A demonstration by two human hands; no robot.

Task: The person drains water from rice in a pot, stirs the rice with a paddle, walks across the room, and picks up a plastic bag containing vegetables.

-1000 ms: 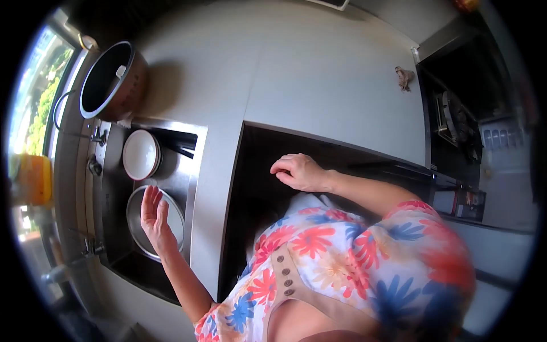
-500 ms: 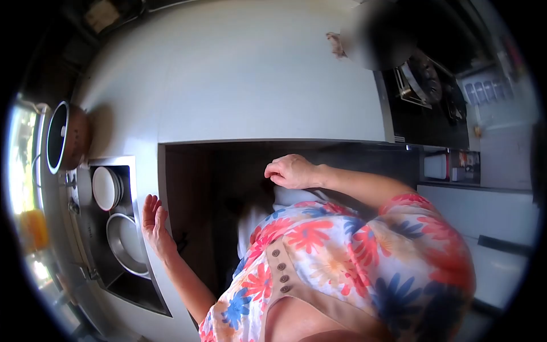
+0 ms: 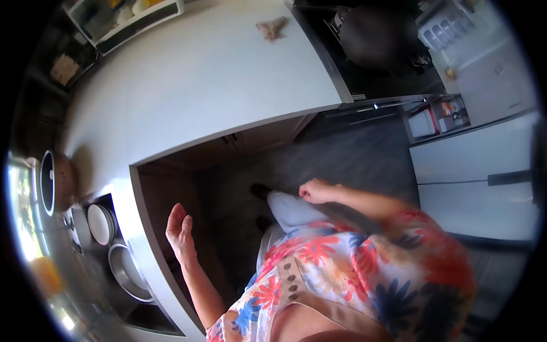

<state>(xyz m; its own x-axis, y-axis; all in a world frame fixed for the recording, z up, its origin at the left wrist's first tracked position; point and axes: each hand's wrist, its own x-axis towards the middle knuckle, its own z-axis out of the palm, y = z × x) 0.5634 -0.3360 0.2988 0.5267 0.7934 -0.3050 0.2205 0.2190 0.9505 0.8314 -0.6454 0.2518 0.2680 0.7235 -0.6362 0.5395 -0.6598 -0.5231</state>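
My left hand [image 3: 180, 235] is in the air beside the counter edge near the sink. Its fingers are stretched out and the palm holds nothing. Over my grey trousers [image 3: 299, 206], my right hand [image 3: 319, 191] hangs with its fingers curled in; I see nothing in it. The sink [image 3: 149, 315] to the left holds a stack of white bowls [image 3: 99, 224] and a round metal pan [image 3: 127, 272]. Neither hand touches them.
A large pot [image 3: 64, 182] stands on the counter [image 3: 188, 74] behind the sink. A crumpled beige cloth [image 3: 271, 28] lies by the black stove [image 3: 364, 80], which bears a dark, blurred round pan [image 3: 379, 37]. White cabinet fronts [image 3: 473, 159] are at the right.
My view has turned and shifted, showing more floor and the cloth more fully. My left hand is now farther from the sink, off the counter edge; my right hand is lower, by my thigh.
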